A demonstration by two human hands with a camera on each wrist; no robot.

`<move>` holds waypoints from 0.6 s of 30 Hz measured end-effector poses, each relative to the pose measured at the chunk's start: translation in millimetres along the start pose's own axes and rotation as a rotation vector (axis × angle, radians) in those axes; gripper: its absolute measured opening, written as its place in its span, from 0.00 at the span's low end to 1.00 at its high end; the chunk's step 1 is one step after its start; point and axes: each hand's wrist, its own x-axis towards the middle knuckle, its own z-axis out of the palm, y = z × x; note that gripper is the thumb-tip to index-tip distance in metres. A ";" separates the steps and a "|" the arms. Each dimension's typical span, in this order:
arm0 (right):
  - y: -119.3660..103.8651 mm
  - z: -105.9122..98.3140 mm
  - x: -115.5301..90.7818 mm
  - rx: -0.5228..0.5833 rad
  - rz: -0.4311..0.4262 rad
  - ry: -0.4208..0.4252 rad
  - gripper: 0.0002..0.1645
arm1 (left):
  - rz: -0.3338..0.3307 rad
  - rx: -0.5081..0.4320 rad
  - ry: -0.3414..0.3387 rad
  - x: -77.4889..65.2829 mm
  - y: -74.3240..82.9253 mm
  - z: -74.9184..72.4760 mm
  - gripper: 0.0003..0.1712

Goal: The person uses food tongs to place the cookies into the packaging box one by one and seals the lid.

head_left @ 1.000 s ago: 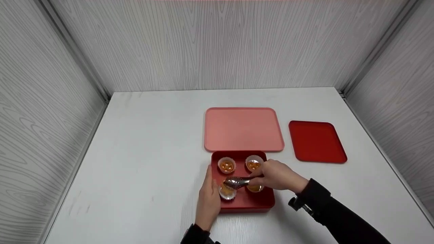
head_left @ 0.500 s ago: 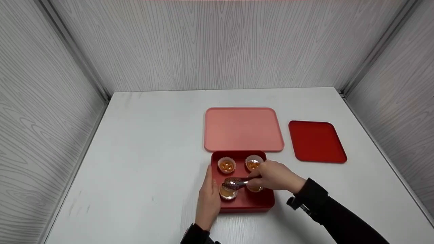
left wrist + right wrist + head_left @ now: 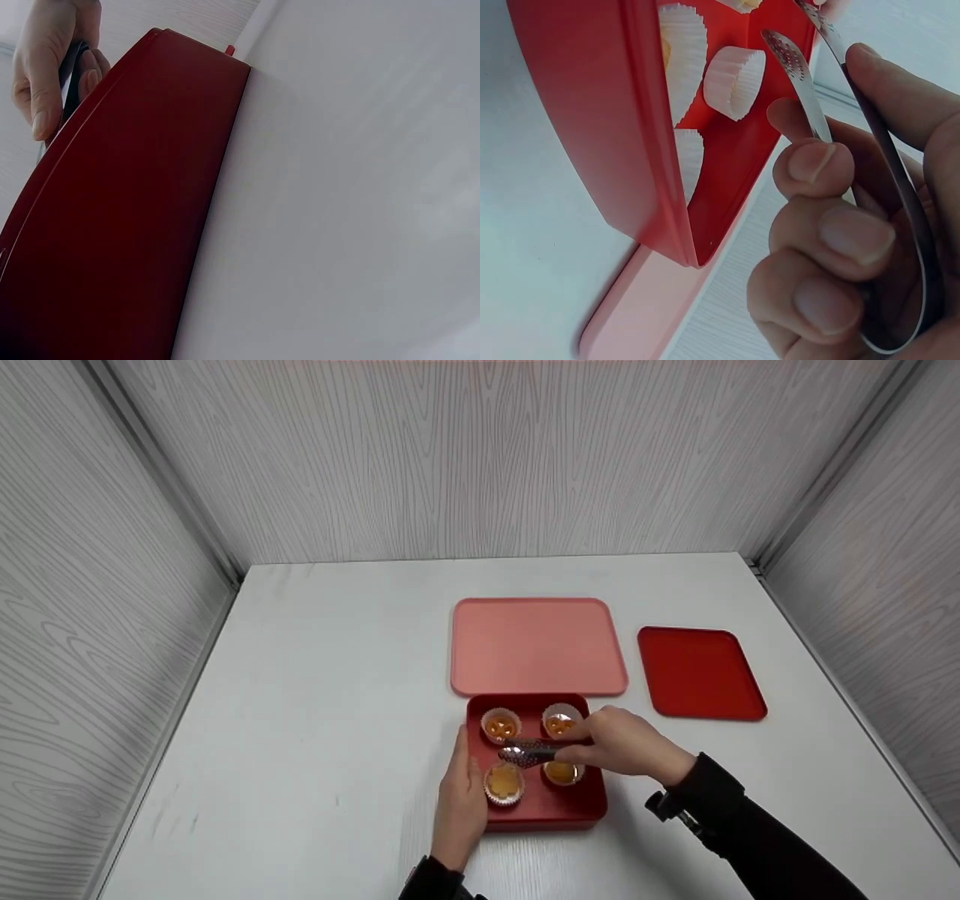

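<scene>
My right hand grips small metal tongs with perforated ends. Their tips stand apart over the middle of a red box, and nothing shows between them in the right wrist view. Inside the box sit several fluted paper cups. The front left cup holds a yellow, lobed piece; the front right cup also has yellow in it. Glossy orange filling shows in the back left cup and the back right cup. My left hand rests along the box's left wall, fingers extended.
A pink tray lies right behind the box. To the right is a smaller red tray. Wood-grain panels enclose the white table at the back and both sides.
The tongs have come off the front left cup, moving back and slightly right with my right hand. The yellow piece in that cup now shows uncovered. My left hand and the box stay put.
</scene>
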 end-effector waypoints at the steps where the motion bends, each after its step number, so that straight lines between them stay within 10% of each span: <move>1: 0.7 -0.5 -0.7 0.001 0.002 0.008 0.11 | 0.001 0.001 0.000 0.0 0.0 -0.2 0.31; 18: -3.0 9.0 -6.6 -0.077 -0.072 0.113 0.04 | -0.006 0.003 0.004 0.1 1.4 0.1 0.31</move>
